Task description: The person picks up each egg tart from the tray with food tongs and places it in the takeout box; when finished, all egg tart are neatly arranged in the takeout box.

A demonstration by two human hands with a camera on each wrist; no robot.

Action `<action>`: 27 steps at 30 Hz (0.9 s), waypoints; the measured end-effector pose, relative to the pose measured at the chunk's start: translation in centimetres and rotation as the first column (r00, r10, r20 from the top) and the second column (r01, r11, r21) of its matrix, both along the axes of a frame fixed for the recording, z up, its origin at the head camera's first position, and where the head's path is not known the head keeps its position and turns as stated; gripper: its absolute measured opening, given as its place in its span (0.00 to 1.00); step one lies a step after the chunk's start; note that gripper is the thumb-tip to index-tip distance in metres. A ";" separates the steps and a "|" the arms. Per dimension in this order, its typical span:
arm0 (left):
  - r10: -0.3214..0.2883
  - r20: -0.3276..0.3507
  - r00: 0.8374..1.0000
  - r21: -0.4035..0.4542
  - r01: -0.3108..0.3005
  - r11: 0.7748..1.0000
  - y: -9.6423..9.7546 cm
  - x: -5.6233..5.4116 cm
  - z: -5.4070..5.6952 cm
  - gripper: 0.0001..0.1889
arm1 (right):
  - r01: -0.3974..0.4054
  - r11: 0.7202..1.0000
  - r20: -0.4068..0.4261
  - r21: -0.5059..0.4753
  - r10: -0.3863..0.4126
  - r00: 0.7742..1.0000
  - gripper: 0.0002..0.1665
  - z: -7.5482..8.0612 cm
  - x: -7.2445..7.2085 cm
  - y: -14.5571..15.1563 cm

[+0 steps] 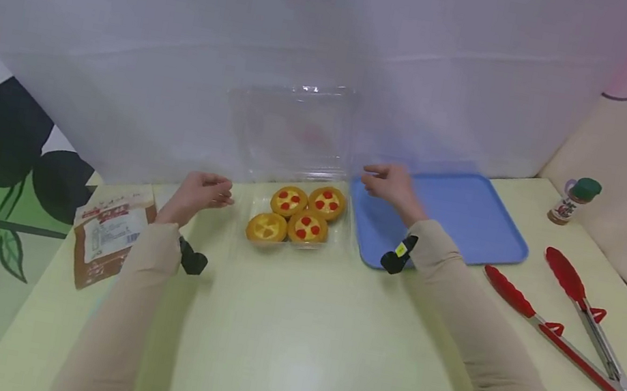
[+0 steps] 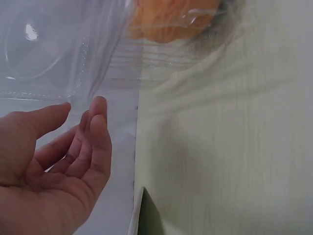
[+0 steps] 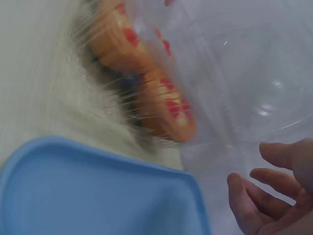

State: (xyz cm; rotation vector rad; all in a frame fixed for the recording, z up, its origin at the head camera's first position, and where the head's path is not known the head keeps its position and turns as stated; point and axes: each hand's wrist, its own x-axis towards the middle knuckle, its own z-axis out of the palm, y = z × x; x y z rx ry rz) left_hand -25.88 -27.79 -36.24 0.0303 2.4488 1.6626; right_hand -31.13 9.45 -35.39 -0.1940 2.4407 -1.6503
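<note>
A clear plastic clamshell box stands open on the table, its lid tilted up against the white backdrop. Inside sit several small round golden tarts; three bear red pieces, another has only a pale yellow top. To the left of the box is my left hand, thumb and fingers apart, fingertips close to the lid's hinge side in the left wrist view. My right hand hovers over the left part of a blue tray, fingers loosely bent near the lid's edge. Neither hand holds anything.
A brown and white printed packet lies at the table's left edge. Red-tipped metal tongs rest spread on the right. Behind them stands a small green-capped seasoning jar. The cloth backdrop rises directly behind the box and tray.
</note>
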 end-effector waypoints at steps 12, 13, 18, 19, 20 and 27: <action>0.122 -0.035 0.992 0.145 -0.115 0.983 1.6 -2.7 -1.4 0.23 | 0.108 0.961 0.102 -0.256 -0.084 0.991 0.21 -2.9 -1.8 -3.0; 0.131 -0.018 0.991 0.168 -0.126 0.978 1.8 -2.8 -1.4 0.24 | 0.110 0.959 0.104 -0.262 -0.085 0.991 0.21 -2.9 -1.8 -2.9; 0.147 0.042 0.988 0.311 -0.152 0.938 2.3 -2.8 -1.0 0.26 | 0.109 0.955 0.116 -0.276 -0.080 0.990 0.21 -2.8 -2.0 -2.7; 0.144 0.045 0.989 0.333 -0.151 0.931 2.4 -2.8 -0.9 0.26 | 0.110 0.953 0.114 -0.281 -0.081 0.990 0.21 -2.8 -2.0 -2.7; 0.144 0.046 0.989 0.348 -0.151 0.925 2.4 -2.8 -0.8 0.26 | 0.111 0.953 0.109 -0.283 -0.083 0.991 0.21 -2.9 -2.1 -2.7; 0.139 0.040 0.989 0.353 -0.144 0.924 2.5 -2.8 -0.9 0.25 | 0.111 0.940 0.019 -0.323 -0.111 0.994 0.21 -3.5 -2.5 -2.8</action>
